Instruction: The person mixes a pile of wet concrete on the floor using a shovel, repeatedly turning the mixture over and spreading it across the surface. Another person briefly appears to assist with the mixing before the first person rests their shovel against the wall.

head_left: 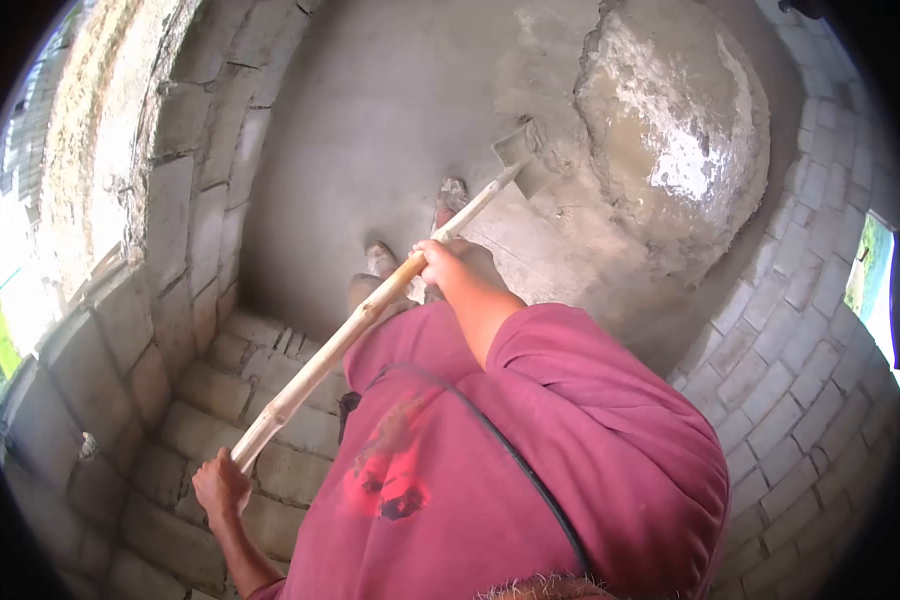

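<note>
Both my hands grip a shovel by its long, pale wooden handle, which runs diagonally across my front. My left hand is closed around the handle's lower-left end. Farther up the shaft, my right hand is wrapped around it, near my feet. The shovel's blade rests at the edge of a grey mound of wet mortar, and part of the blade is hidden in the mix. A hollow in the mound holds a shiny puddle of water.
My boots stand on a smooth grey floor. Block walls rise on the left and on the right, each with an opening to bright daylight. A dark cord lies across my red shirt.
</note>
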`<act>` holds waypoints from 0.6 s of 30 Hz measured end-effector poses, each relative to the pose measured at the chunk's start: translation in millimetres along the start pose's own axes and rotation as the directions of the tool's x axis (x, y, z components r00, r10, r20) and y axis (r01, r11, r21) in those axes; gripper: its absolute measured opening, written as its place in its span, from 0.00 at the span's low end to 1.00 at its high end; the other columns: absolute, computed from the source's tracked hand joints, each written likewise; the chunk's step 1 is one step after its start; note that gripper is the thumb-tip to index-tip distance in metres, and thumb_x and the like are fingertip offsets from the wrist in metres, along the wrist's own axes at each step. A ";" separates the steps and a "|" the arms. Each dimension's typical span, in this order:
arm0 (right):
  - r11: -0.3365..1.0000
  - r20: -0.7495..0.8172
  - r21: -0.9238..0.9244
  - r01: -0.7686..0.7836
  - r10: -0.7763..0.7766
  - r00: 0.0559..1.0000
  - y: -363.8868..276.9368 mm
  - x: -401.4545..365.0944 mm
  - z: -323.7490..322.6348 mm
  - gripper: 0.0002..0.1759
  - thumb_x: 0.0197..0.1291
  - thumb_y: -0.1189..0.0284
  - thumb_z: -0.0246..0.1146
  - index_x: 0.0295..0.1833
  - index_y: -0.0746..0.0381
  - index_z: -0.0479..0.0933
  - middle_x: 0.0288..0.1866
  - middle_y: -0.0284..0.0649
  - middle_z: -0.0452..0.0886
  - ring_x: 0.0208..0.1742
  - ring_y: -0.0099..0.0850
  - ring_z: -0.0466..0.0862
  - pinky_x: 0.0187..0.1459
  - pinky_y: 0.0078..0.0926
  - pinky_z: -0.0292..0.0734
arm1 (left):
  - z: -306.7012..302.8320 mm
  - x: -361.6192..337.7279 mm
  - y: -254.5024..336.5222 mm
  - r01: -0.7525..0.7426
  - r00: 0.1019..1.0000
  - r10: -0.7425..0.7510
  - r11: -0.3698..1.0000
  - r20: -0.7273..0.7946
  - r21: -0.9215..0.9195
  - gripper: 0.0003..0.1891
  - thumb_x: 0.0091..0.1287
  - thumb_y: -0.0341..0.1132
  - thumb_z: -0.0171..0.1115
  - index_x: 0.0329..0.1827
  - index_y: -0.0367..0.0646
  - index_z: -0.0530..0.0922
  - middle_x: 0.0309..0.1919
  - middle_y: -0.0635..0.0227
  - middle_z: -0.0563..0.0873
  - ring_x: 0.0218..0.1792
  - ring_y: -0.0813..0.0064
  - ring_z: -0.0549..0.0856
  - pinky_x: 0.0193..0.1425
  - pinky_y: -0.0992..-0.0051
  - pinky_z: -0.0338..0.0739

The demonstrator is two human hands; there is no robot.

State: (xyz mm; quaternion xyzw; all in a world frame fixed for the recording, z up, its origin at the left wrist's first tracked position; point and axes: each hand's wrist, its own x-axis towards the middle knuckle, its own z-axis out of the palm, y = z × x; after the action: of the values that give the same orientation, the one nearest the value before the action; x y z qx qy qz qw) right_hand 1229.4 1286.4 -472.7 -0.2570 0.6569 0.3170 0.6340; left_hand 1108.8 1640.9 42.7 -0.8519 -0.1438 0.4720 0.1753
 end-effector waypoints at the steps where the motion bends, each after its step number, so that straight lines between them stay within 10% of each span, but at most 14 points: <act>1: 1.000 0.000 -0.027 0.004 -0.004 1.000 -1.1 0.5 -2.5 0.08 0.59 0.80 0.65 0.45 0.65 0.76 0.36 0.45 0.81 0.37 0.39 0.85 0.44 0.38 0.83 | -0.1 3.3 -2.5 -0.009 1.000 0.009 1.000 0.019 -0.013 0.03 0.60 0.29 0.60 0.36 0.44 0.80 0.31 0.51 0.88 0.37 0.45 0.88 0.43 0.48 0.80; 9: 0.871 -0.183 -0.433 0.231 -0.336 0.924 -71.7 -39.1 -20.4 0.20 0.55 0.75 0.72 0.53 0.69 0.78 0.44 0.52 0.84 0.42 0.47 0.87 0.43 0.45 0.84 | -7.2 76.7 -4.4 -0.186 0.908 0.286 0.930 0.307 -0.318 0.22 0.48 0.36 0.74 0.47 0.39 0.85 0.38 0.50 0.90 0.43 0.50 0.90 0.51 0.57 0.85; 18: 0.705 -0.533 -0.569 0.423 -0.708 0.463 -137.8 -12.8 -45.8 0.29 0.49 0.77 0.70 0.58 0.76 0.73 0.44 0.50 0.82 0.39 0.41 0.86 0.37 0.45 0.85 | -29.7 168.1 -20.9 -0.272 0.537 0.727 0.630 0.428 -0.728 0.21 0.52 0.32 0.73 0.51 0.39 0.83 0.25 0.62 0.87 0.24 0.71 0.87 0.31 0.64 0.80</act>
State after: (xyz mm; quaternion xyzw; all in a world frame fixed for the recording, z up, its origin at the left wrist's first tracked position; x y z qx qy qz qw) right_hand 1301.4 1159.7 -472.6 -0.6764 0.6534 0.0691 0.3328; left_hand 1218.8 1723.8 -60.3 -0.6213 -0.0684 0.7152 -0.3126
